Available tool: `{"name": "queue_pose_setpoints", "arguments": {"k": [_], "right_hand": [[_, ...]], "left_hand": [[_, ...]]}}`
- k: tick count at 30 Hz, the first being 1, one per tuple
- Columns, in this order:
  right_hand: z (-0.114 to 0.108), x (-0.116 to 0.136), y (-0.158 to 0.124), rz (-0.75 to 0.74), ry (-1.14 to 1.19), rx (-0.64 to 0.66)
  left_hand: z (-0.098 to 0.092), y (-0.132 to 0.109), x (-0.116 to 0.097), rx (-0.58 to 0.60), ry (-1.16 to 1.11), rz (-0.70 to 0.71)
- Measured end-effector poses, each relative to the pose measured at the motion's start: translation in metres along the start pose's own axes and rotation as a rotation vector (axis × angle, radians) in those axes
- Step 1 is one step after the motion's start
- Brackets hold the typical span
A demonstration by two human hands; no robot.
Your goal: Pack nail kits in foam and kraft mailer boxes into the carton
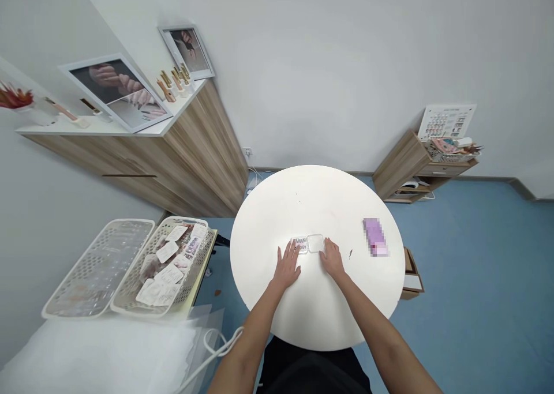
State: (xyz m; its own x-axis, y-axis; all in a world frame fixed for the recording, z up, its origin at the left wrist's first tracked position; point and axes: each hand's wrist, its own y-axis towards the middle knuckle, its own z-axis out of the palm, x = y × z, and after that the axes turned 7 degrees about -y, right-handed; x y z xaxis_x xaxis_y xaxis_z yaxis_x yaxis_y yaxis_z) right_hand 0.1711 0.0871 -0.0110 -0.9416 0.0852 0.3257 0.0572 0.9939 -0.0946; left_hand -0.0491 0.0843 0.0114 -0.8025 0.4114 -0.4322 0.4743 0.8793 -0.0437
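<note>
A small clear plastic case lies unfolded on the white round table (315, 319). Its left half (302, 244) contains several small nail-like pieces in rows, too small to make out well. The transparent lid (315, 243) lies flat to the right. My left hand (287, 266) rests palm down with fingers spread, its fingertips at the left edge of the case and partly over it. At the lid's right edge is my right hand (332, 258), thumb near the lower corner and fingers stretched forward along the side. Neither hand has anything lifted.
A blurred purple item (374, 236) lies on the table's right side. Left of the table stand a white basket (119, 304) of cards and packets, and a second basket (47, 310). A wooden cabinet (208, 146) and a small shelf (402, 163) stand behind. A cardboard box (409, 293) sits on the floor.
</note>
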Motion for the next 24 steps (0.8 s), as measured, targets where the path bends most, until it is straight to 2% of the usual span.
{"name": "queue_pose_setpoints", "arguments": {"k": [4,7,12,18,24], "right_hand": [[0.002,-0.001,-0.002,-0.022,-0.067,0.078],[0.002,0.001,-0.004,0.0,-0.093,0.124],[0.003,0.004,-0.004,0.02,-0.061,0.145],[0.006,0.009,-0.002,0.094,0.148,0.107],[-0.013,0.018,0.008,0.153,0.314,0.07]], "left_hand": [[0.005,0.022,-0.004,0.03,-0.013,-0.053],[0.017,0.023,-0.007,0.043,-0.017,-0.102],[0.025,0.009,-0.01,0.04,-0.06,-0.141],[0.024,-0.007,-0.012,0.023,-0.261,-0.201],[0.04,-0.03,-0.023,0.022,-0.342,-0.204]]}}
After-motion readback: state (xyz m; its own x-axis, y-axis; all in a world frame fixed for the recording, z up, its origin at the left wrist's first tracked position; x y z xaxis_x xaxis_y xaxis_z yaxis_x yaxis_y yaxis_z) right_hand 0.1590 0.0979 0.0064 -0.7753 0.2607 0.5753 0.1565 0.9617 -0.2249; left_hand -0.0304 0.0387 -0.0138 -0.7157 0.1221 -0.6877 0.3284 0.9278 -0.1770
